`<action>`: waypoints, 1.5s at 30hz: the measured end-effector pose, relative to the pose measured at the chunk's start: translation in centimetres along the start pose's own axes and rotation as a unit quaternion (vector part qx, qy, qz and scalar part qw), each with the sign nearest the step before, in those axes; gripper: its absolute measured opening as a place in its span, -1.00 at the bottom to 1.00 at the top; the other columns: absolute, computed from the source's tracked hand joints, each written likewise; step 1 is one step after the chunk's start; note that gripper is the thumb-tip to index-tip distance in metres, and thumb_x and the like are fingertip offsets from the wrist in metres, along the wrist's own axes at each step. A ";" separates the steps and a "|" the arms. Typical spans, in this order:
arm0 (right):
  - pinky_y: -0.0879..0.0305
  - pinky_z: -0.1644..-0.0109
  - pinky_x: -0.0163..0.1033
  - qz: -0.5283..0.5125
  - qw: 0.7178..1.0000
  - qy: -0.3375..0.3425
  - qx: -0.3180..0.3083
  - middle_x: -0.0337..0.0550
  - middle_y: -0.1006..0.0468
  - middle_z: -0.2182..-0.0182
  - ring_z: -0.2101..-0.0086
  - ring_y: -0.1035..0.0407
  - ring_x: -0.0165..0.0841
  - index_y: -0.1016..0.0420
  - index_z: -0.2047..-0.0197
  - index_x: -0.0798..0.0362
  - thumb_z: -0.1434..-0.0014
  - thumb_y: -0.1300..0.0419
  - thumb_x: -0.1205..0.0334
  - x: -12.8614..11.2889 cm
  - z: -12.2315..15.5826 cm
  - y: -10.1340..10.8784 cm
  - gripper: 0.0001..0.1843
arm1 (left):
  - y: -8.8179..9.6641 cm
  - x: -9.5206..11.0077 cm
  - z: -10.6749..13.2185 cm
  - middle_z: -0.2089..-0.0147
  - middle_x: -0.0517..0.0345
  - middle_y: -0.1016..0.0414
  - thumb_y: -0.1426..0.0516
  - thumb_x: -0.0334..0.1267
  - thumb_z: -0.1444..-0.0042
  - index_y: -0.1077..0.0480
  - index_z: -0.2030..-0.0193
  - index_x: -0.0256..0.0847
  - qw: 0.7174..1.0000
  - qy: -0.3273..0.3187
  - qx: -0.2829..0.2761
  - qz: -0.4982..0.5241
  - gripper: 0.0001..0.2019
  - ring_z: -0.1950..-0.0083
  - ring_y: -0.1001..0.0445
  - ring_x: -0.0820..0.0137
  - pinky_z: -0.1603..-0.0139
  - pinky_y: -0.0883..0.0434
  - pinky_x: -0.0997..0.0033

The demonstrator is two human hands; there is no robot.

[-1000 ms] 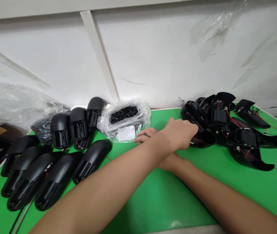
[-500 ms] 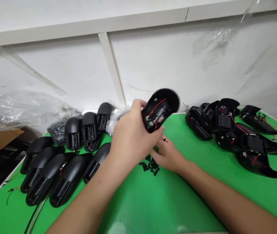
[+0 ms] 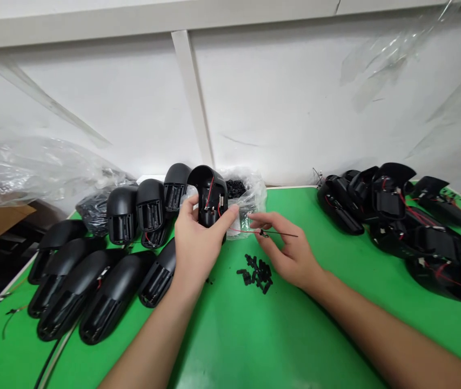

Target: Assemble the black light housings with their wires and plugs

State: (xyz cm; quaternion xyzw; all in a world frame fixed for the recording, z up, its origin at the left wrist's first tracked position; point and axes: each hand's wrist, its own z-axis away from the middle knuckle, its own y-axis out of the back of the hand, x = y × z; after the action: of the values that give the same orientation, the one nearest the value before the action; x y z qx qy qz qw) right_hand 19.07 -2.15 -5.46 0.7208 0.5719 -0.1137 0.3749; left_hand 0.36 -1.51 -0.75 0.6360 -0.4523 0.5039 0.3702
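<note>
My left hand (image 3: 198, 237) is closed around a black plastic housing (image 3: 205, 186), its hollow side facing me. Red wire and small metal contacts show inside the shell. From the housing a thin wire (image 3: 281, 234) stretches right, across the thumb of my right hand (image 3: 291, 251), with a small black connector on it. The thumb and index finger of that hand stand apart, and I see no firm grip on the wire. Below, between both hands, lies a pile of small black plastic pieces (image 3: 259, 275) on the green table.
Several black housings with slotted compartments (image 3: 117, 297) stand at left. More wired black shells (image 3: 392, 200) are heaped at right. A clear plastic bag (image 3: 254, 189) holding small black parts sits behind my left hand. Loose cables (image 3: 54, 356) run off the table's front left.
My left hand has brought the housing left and turned it more upright. My right hand has come away from the small pieces, its fingers spreading, and the wire now crosses it.
</note>
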 end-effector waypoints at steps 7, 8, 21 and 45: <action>-0.40 0.01 -0.23 -0.007 0.995 0.092 -0.034 -0.07 -0.55 0.16 0.14 -0.43 -0.39 -0.51 -0.06 0.13 -0.39 -0.18 0.48 -1.8 0.0 -0.1 -0.78 | -0.8 -1.6 -0.1 0.08 0.06 -0.63 -0.52 -0.02 0.05 -0.42 -0.11 -0.26 0.988 0.062 -0.025 0.138 -0.33 0.15 -0.58 0.42 0.09 -0.50 0.44; -0.41 0.01 -0.21 -0.013 0.993 0.103 -0.049 -0.04 -0.55 0.15 0.14 -0.43 -0.37 -0.53 -0.07 0.14 -0.38 -0.16 0.51 -1.9 0.1 -0.2 -0.75 | -0.9 -1.5 0.0 0.11 0.08 -0.62 -0.53 -0.07 0.06 -0.43 -0.10 -0.27 0.981 0.085 -0.032 0.174 -0.34 0.19 -0.57 0.44 0.12 -0.51 0.46; -0.21 0.31 -0.25 0.076 0.985 -0.110 -0.105 -0.24 -0.53 0.39 0.40 -0.35 -0.41 -0.61 0.17 0.10 -0.27 -0.23 0.41 0.0 -0.6 0.5 -0.88 | 0.2 0.8 -0.3 0.39 0.11 -0.39 -0.34 -0.15 -0.15 -0.47 0.15 -0.34 0.918 0.241 -0.098 0.299 -0.71 0.54 -0.29 0.51 0.62 -0.26 0.54; -0.25 0.25 -0.24 -0.010 0.973 -0.143 -0.181 -0.18 -0.57 0.36 0.35 -0.37 -0.38 -0.60 0.20 0.09 -0.38 -0.26 0.23 -1.0 -0.4 -0.2 -0.87 | -0.7 0.0 0.2 0.26 0.08 -0.57 -0.44 -0.19 0.10 -0.38 0.14 -0.27 0.937 0.220 -0.068 0.261 -0.55 0.36 -0.47 0.43 0.43 -0.35 0.49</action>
State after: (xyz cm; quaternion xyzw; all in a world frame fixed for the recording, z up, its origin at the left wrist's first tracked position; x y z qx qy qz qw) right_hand 18.45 -2.62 -4.65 0.6117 0.5301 -0.1143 0.5759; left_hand 1.04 -1.47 -0.85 0.3419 -0.5426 0.6782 0.3587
